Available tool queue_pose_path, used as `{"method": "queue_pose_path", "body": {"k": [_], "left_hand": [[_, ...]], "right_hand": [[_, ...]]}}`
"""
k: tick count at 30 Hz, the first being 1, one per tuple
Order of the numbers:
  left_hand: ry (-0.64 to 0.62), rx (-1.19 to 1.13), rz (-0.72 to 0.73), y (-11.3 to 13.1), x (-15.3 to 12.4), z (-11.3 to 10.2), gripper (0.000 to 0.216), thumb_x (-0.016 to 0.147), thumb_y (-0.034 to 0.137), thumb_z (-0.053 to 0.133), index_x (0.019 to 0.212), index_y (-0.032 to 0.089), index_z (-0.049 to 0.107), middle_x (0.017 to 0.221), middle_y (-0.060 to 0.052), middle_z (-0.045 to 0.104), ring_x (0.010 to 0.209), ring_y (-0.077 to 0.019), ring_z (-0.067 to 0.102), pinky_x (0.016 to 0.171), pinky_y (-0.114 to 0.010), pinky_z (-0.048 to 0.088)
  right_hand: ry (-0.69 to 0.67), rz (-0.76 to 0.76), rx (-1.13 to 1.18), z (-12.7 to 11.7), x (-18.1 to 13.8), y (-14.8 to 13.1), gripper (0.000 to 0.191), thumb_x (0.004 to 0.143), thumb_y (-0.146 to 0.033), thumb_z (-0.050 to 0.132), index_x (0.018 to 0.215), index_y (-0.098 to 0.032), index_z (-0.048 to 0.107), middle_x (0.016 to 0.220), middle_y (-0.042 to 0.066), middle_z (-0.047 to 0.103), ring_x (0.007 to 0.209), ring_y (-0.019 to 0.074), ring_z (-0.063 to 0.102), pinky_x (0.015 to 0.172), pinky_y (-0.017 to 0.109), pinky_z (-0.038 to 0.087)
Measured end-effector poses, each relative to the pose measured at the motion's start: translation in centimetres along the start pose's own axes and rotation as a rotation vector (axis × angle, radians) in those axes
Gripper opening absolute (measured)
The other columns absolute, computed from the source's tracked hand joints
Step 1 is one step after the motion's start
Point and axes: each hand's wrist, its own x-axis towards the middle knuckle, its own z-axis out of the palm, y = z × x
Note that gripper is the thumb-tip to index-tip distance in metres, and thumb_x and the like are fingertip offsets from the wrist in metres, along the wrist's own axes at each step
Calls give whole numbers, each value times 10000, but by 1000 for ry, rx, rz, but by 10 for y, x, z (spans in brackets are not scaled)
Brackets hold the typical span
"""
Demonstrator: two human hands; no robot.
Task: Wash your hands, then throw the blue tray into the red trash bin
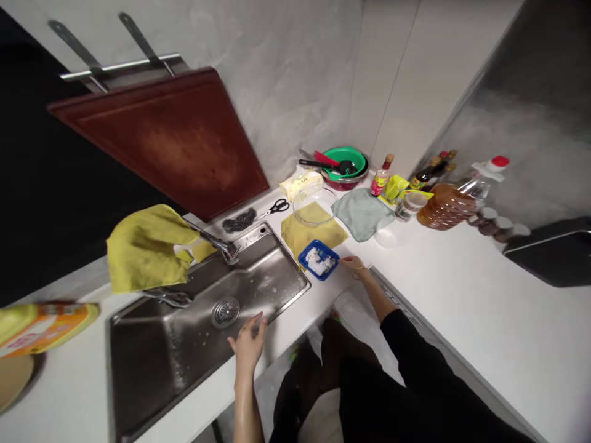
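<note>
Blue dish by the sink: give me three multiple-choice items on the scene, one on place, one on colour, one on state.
1. Where is the blue dish?
A. on the counter at the sink's right corner
B. inside the sink
C. on the red board

2. What colour is the cloth hung over the tap?
A. grey
B. yellow
C. white

3. What is the right hand doing?
A. gripping scissors
B. resting in the sink
C. touching the blue dish's edge, fingers open

Answers: 1 A, the dish sits on the white counter beside the sink. 2 B, the cloth draped there is yellow. 3 C, the fingertips meet the dish's rim; the left hand is over the sink's front edge.
</note>
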Motion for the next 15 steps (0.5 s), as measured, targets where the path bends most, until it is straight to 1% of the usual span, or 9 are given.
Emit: {"method": "queue_pose_path", "body": {"k": [2, 3, 6, 9, 11, 13, 15], "left_hand": [[11, -5, -19, 10, -8, 6, 413, 1056, 398, 543, 1340, 256, 807, 1466, -155, 760, 1136, -345, 792, 1308, -797, 150], [17, -5, -33, 12, -12, 8, 403, 1048, 394, 560, 1331, 261, 814, 1453, -155, 767, 1132, -349, 792, 1304, -793, 170], [29, -11, -65, 15, -22, 10, 373, 1023, 394, 608, 1291, 274, 838, 1370, -155, 808, 1218, -391, 763, 1280, -791, 235], [37, -17, -72, 15, -26, 10, 370, 1024, 400, 587, 1251, 277, 852, 1283, -149, 838, 1219, -402, 759, 1262, -802, 260], [42, -12, -71, 14, -25, 8, 392, 1033, 393, 557, 1262, 257, 845, 1310, -160, 829, 1178, -388, 771, 1266, -800, 256], [17, -2, -66, 12, -19, 4, 415, 1039, 390, 548, 1303, 229, 825, 1386, -176, 797, 1122, -363, 789, 1285, -793, 231], [-27, 5, -32, 11, -9, 1, 433, 1045, 394, 553, 1353, 218, 802, 1452, -181, 763, 1165, -358, 786, 1305, -780, 204]], "right_hand": [[-53, 4, 30, 0, 5, -2, 192, 791, -302, 812, 686, -145, 778, 623, 14, 685, 669, 166, 637, 677, 282, 461], [-75, 3, 40, 0, 6, -3, 207, 779, -311, 815, 662, -151, 759, 595, -1, 653, 651, 158, 612, 660, 280, 449], [-138, -7, 114, 2, 4, -5, 267, 731, -380, 838, 624, -168, 715, 552, -32, 581, 624, 140, 550, 621, 272, 417], [-181, -1, 229, 4, -7, -8, 345, 684, -459, 854, 588, -189, 663, 535, -44, 539, 611, 124, 494, 602, 267, 390], [-171, 21, 279, 4, -19, -9, 360, 679, -465, 847, 566, -198, 633, 547, -33, 559, 622, 125, 497, 609, 270, 387], [-137, 51, 331, 4, -32, -10, 325, 688, -434, 828, 573, -200, 633, 593, -8, 619, 658, 135, 546, 631, 272, 397], [-99, 80, 378, 3, -48, -7, 279, 695, -411, 809, 597, -201, 654, 642, 14, 673, 700, 151, 602, 652, 274, 407]]}}
